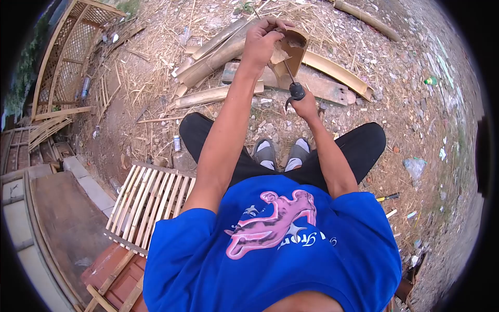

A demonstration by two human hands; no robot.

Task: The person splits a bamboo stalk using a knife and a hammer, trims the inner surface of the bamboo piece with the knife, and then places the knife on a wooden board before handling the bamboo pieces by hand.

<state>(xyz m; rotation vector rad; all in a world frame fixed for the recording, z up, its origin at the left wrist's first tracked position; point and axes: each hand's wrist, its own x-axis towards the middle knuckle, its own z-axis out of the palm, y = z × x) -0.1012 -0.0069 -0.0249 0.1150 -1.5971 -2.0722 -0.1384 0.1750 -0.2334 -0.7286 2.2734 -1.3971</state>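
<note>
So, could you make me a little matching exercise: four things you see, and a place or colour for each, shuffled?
1. Curved piece
2. Tool
3. Shirt
4. Shoes

A. Bright blue
B. In the right hand
C. Grey, on the feet
D. In the left hand

Pairs: 1-D, 2-B, 3-A, 4-C

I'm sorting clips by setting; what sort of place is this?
Probably an outdoor yard used for bamboo work: split bamboo lengths lie on littered ground, with a slatted panel and a lattice frame off to the left.
</note>
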